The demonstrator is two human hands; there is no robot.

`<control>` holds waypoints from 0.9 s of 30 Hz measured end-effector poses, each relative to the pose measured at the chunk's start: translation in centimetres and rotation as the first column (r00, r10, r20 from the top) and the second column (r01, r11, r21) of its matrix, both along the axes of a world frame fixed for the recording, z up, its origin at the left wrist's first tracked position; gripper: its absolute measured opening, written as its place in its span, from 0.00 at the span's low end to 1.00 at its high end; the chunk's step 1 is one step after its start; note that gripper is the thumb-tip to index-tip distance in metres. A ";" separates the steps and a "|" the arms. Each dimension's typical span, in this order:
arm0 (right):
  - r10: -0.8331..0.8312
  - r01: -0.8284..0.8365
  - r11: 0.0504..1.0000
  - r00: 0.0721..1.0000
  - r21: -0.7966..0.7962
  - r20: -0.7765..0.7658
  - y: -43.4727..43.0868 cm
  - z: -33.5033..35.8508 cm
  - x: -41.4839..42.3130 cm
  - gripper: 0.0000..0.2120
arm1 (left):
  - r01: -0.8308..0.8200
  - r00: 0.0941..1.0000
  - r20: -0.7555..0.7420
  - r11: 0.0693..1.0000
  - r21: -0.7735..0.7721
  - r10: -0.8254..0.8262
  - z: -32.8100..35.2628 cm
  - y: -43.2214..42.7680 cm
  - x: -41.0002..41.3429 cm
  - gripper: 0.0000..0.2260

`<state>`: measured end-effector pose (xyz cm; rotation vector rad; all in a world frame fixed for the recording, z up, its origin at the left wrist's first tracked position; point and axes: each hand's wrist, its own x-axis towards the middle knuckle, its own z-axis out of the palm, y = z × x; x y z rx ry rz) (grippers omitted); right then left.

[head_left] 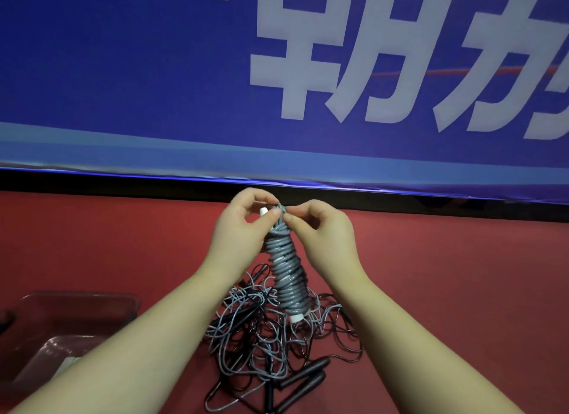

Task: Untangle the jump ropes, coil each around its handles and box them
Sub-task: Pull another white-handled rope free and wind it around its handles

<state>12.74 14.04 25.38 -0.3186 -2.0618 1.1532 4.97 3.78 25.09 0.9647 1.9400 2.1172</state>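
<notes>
Left hand [243, 225] grips the coiled grey rope [288, 278] near its top. Right hand [320, 229] pinches the rope's end there

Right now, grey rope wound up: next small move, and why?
Probably tuck the rope's end under the top turns. The left hand and right hand pinch the top of the grey rope, whose coils run down to the white handle tip; unsecured, it could unwind before reaching the box.

Grey coiled rope [286, 275], black handles [303, 375], red floor [431, 275], blue banner [123, 75]
</notes>
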 end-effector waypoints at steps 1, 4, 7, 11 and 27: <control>-0.003 0.002 0.999 1.000 0.037 0.019 -0.1 -0.1 0.0 0.08 | -0.002 1.000 0.006 1.000 -0.015 0.002 -0.1 -0.1 0.0 0.10; -0.015 0.002 0.975 0.998 0.221 0.059 0.1 -0.4 0.2 0.02 | 0.006 1.000 -0.030 0.995 -0.097 -0.009 -0.6 -0.4 -0.1 0.09; 0.056 -0.079 0.930 0.996 0.360 0.074 0.7 -0.1 0.7 0.02 | 0.062 0.998 0.027 0.991 -0.117 -0.060 -0.8 -0.7 -0.1 0.10; 0.117 -0.124 0.929 0.992 0.349 0.042 1.5 0.0 1.4 0.03 | 0.181 0.964 0.211 0.980 -0.077 -0.161 -0.4 -0.8 0.5 0.13; 0.378 -0.376 0.926 0.922 -0.040 0.087 1.4 1.4 2.9 0.15 | 0.342 0.921 0.250 0.926 -0.161 -0.297 2.7 -2.4 0.0 0.27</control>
